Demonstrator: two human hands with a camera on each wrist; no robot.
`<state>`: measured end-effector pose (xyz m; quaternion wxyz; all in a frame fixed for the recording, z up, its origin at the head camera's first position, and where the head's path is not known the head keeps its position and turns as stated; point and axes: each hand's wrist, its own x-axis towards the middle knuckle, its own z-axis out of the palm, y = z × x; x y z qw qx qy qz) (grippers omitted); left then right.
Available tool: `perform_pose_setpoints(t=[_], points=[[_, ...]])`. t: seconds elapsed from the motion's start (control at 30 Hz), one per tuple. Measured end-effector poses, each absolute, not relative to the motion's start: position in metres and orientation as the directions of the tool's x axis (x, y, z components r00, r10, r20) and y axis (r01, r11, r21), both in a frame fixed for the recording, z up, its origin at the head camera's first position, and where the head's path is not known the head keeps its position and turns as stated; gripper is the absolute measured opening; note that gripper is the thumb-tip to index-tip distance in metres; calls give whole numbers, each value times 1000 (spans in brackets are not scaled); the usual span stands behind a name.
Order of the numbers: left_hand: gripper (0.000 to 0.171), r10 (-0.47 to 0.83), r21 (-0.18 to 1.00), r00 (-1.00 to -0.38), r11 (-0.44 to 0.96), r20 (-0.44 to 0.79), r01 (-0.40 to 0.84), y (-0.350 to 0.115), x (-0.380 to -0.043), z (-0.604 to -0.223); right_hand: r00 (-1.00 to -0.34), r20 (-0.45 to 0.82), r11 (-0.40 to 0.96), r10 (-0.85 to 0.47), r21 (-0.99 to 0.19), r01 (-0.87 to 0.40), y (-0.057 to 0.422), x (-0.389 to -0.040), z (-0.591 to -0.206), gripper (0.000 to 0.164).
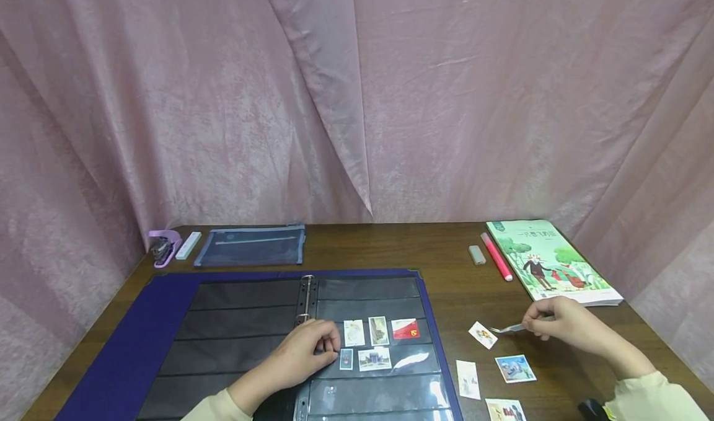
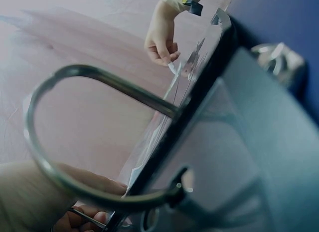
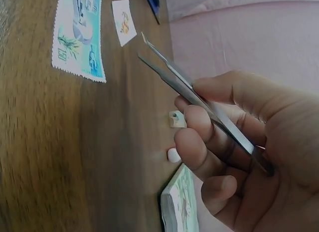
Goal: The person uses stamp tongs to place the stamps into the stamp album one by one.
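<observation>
My right hand (image 1: 558,322) holds metal tweezers (image 3: 199,100) between thumb and fingers, their tips parted with nothing between them. Just beyond the tips a small white stamp with an orange picture (image 1: 483,335) lies on the table. A blue stamp (image 1: 515,369), a pale upright stamp (image 1: 468,379) and another stamp (image 1: 505,410) lie nearby. My left hand (image 1: 307,351), fingers loosely bent, rests on the open stamp album (image 1: 379,399) beside its rings. Close to its fingertips, a small blue stamp (image 1: 346,359) and a building stamp (image 1: 375,359) sit on the dark page, below a red-and-white stamp (image 1: 405,328) and two others.
A green-covered book (image 1: 558,266), a pink marker (image 1: 496,257) and an eraser (image 1: 476,255) lie at the back right. Along the back left are a purple stapler (image 1: 165,247), a pale box (image 1: 188,245) and a blue mesh pouch (image 1: 251,247). Metal rings (image 2: 37,127) rise from the album's spine.
</observation>
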<state>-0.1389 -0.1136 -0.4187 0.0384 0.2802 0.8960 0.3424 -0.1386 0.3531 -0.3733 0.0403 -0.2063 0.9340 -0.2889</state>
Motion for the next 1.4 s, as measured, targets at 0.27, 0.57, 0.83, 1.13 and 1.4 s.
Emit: perform_pose_setpoints(t=[0.27,0.57,0.83,1.13,1.4], points=[[20,527,635,-843,615,110,467,-114,-140,-421,-922,15,776,-387,-535,-335,342,-145,-373,9],[20,527,623,-840,617,128,482,-113,-143,-423,-905,-2,748,-426,-564,-350,339,-151,-371,7],[19,523,626,-845,624,109,467,-114,-142,-422,-889,6,714,-458,-594,-371,340,-154,-372,5],[19,521,633,-848,625,98,457,-114,-142,-423,-888,-1,745,-459,-544,-385,337,-157,-370,5],[19,522,634,-848,626,91,454,-114,-142,-422,-900,-45,802,-433,-476,-362,329,-159,-363,10]])
